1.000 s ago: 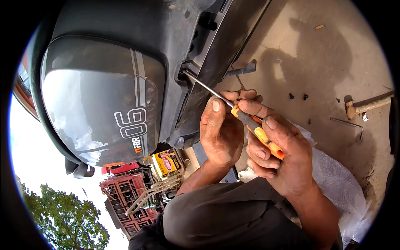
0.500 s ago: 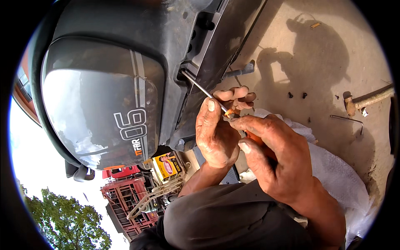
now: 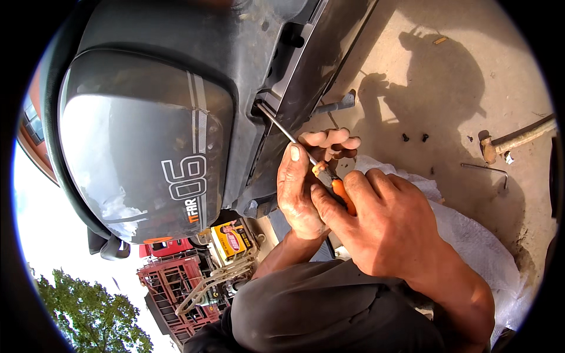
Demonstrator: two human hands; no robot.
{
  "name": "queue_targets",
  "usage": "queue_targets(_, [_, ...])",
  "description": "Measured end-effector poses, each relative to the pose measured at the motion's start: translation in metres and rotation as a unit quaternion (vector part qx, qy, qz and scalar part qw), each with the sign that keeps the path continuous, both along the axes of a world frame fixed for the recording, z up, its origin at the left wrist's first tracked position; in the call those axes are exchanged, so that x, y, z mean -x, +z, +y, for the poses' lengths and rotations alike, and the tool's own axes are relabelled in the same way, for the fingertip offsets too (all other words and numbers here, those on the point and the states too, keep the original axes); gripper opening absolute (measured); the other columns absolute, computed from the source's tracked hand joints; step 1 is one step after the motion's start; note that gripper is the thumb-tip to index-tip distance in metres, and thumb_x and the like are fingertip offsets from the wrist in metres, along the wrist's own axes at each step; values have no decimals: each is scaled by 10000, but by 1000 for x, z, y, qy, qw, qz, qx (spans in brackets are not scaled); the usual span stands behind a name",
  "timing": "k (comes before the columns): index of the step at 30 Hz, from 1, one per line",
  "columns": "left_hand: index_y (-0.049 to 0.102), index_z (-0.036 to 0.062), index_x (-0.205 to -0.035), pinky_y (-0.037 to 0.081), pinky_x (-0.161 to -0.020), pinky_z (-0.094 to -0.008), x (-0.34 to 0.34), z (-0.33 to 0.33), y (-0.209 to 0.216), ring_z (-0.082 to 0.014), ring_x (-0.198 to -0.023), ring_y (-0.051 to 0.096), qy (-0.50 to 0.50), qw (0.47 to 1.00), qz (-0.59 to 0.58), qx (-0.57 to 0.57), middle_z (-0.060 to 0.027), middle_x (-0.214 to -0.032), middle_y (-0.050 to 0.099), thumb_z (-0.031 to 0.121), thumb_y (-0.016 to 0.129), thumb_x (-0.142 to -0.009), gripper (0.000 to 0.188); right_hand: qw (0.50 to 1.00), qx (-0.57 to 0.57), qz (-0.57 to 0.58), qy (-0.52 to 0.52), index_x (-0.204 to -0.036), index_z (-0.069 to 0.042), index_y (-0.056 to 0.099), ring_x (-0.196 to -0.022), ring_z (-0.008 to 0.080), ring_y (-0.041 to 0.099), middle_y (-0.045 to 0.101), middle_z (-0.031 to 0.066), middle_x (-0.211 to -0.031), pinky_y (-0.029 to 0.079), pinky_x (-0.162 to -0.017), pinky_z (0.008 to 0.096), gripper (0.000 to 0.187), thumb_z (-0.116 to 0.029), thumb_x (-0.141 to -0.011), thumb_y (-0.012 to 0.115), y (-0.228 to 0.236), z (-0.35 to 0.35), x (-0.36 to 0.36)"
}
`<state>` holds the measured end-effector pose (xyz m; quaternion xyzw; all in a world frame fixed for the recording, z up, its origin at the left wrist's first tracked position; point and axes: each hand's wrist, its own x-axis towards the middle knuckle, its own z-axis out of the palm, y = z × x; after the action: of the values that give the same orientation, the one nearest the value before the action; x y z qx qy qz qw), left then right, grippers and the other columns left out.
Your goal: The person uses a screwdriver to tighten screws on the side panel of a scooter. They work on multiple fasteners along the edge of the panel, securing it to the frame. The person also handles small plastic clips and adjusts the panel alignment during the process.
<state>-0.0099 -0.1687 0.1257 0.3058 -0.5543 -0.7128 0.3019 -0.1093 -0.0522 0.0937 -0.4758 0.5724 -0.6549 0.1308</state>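
Note:
A screwdriver (image 3: pixel 343 196) with an orange and dark handle slants up to the left. Its metal shaft ends in a small recess (image 3: pixel 258 104) at the edge of a dark grey vehicle body panel (image 3: pixel 135 153); the tip is hidden there. My right hand (image 3: pixel 391 220) grips the handle, thumb on the near side and fingers bent over the far side. Around the shaft, just ahead of the handle, my left hand (image 3: pixel 305 191) steadies it between thumb and curled fingers.
On the concrete at the right lie a wooden-handled hammer (image 3: pixel 489 150), an L-shaped hex key (image 3: pixel 485 169) and small dark screws (image 3: pixel 425 137). A white woven sack (image 3: pixel 471 235) lies beside my right arm. Behind, at the lower left, are a yellow box (image 3: pixel 234 238) and a red truck (image 3: pixel 170 276).
My right hand has turned and shifted its grip on the handle, so more of the orange shows. The left hand and the shaft have stayed nearly in place.

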Motion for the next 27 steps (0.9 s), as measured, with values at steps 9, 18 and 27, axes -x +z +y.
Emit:
queue_targets(9, [636,1,-1181,511,-1016,-497,-3,-2,-4,-385,-1125,679,-15,999,40,-19,-246,-1204,704,318,460,-1111,370,957,46,-287,-17,-1376,-61,630,-518,114,446,561,52,-770,390,-472,257,401,-323,-1113,478,-1,-6,-17])
queue_targets(18, [612,-11,-1221,491,-1042,-498,2,3,-1,-387,-1150,666,9,1000,-14,9,-244,-1209,698,291,480,-1100,351,782,25,-594,189,-1391,-76,634,-559,106,502,509,24,-746,422,-493,250,364,-251,-1082,550,5,7,-4])
queue_targets(27, [624,8,-1231,498,-1052,-540,2,12,-4,-410,-1127,665,9,1000,23,-13,-263,-1206,690,337,431,-1116,398,723,62,-655,213,-1320,-106,692,-633,192,535,537,70,-820,459,-528,328,414,-240,-931,647,11,14,-7])
